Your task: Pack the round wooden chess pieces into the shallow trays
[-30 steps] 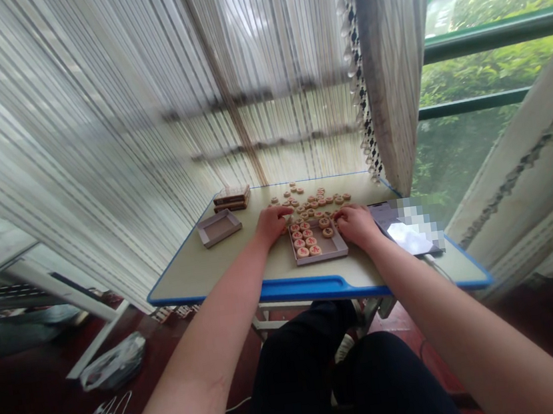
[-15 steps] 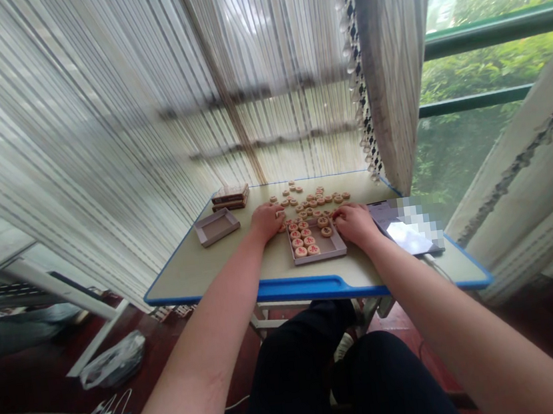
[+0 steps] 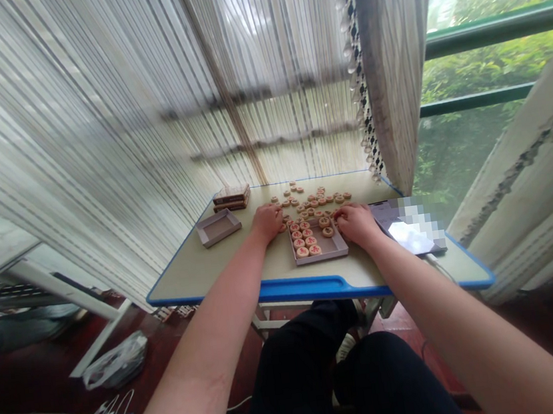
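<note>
The left hand (image 3: 267,221) lay palm down at the far left corner of the tray (image 3: 334,247), fingers curled loosely onto the loose pieces (image 3: 314,200) there; I could not tell whether it had hold of one. The right hand (image 3: 356,222) rested against the tray's right rim, fingers bent toward its far right corner, and its grip could not be made out either. Rows of red-marked pieces (image 3: 305,241) filled the tray's left half. More loose pieces were scattered just beyond the tray. A shallow lid (image 3: 218,227) sat well left of the tray, a flat box (image 3: 232,198) beyond that, all on the table (image 3: 214,272).
</note>
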`<action>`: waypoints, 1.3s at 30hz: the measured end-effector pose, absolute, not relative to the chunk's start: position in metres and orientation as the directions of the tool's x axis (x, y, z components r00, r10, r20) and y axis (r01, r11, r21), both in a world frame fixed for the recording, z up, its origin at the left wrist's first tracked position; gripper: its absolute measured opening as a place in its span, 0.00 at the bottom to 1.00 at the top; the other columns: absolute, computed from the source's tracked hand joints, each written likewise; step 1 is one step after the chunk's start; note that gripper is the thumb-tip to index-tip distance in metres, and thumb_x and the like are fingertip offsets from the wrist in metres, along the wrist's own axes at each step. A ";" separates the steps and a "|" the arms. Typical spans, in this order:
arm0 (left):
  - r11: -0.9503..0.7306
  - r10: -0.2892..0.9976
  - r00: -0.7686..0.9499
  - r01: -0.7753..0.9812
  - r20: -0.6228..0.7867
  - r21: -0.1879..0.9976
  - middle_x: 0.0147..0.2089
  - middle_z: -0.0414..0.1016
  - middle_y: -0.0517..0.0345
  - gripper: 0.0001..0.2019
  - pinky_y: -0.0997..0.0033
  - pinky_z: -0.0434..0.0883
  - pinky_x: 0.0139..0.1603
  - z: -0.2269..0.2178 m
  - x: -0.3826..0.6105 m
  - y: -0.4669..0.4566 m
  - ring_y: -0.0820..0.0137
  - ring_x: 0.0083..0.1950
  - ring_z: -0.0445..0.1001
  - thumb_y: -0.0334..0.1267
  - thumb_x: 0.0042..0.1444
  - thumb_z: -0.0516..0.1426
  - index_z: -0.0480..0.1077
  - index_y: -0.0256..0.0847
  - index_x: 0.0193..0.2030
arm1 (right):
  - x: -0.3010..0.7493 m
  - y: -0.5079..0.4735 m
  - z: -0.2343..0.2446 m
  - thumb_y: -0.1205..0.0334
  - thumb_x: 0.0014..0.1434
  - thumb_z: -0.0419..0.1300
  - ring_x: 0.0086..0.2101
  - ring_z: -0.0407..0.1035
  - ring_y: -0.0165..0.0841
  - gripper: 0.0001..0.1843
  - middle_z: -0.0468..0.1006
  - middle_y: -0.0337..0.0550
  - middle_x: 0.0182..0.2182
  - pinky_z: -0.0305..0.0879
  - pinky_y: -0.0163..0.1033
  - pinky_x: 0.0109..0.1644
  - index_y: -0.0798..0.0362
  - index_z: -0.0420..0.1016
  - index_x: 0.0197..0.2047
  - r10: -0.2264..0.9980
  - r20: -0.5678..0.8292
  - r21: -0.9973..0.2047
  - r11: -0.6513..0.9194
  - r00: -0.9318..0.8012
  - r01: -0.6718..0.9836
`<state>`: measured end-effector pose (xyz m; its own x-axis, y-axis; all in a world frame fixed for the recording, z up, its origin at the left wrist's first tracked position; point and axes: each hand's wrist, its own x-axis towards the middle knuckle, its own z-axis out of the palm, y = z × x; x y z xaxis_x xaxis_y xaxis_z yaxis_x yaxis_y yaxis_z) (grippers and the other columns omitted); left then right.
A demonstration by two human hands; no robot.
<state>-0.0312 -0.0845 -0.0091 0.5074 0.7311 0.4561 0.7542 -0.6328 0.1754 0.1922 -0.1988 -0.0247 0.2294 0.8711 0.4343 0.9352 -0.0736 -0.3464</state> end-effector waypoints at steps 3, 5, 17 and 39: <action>-0.592 0.771 0.462 0.775 0.439 0.223 0.45 0.74 0.51 0.14 0.69 0.64 0.55 -0.010 -0.033 -0.084 0.67 0.50 0.69 0.31 0.54 0.49 0.74 0.37 0.41 | 0.193 -0.199 -0.025 0.66 0.50 0.51 0.44 0.65 0.37 0.14 0.77 0.45 0.38 0.52 0.39 0.52 0.52 0.78 0.34 0.865 0.442 -0.358 -0.072 0.237 0.931; -0.572 0.792 0.453 0.784 0.410 0.239 0.46 0.74 0.51 0.15 0.70 0.64 0.56 -0.012 -0.033 -0.083 0.67 0.51 0.69 0.28 0.52 0.48 0.73 0.37 0.42 | 0.194 -0.199 -0.025 0.67 0.50 0.52 0.44 0.65 0.36 0.15 0.77 0.45 0.39 0.52 0.39 0.52 0.52 0.78 0.35 0.855 0.453 -0.374 -0.075 0.252 0.925; -0.630 0.748 0.554 0.766 0.365 0.129 0.56 0.68 0.50 0.18 0.65 0.61 0.58 -0.009 -0.024 -0.078 0.66 0.58 0.63 0.41 0.61 0.43 0.67 0.40 0.52 | 0.199 -0.199 -0.031 0.65 0.50 0.52 0.44 0.66 0.37 0.14 0.78 0.45 0.38 0.52 0.40 0.53 0.52 0.79 0.33 0.811 0.514 -0.409 -0.053 0.278 0.911; -0.820 0.572 0.757 0.525 0.315 0.227 0.51 0.73 0.57 0.29 0.69 0.61 0.57 -0.001 -0.008 -0.092 0.70 0.56 0.66 0.48 0.63 0.33 0.73 0.44 0.43 | 0.197 -0.200 -0.026 0.66 0.49 0.51 0.42 0.66 0.37 0.14 0.78 0.44 0.36 0.53 0.41 0.52 0.51 0.79 0.32 0.819 0.497 -0.403 -0.075 0.287 0.912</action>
<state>-0.0083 -0.0925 -0.0009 0.7574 0.5718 0.3153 0.5248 -0.8203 0.2272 0.1967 -0.1999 -0.0257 0.2872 0.8188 0.4970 0.9120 -0.0751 -0.4033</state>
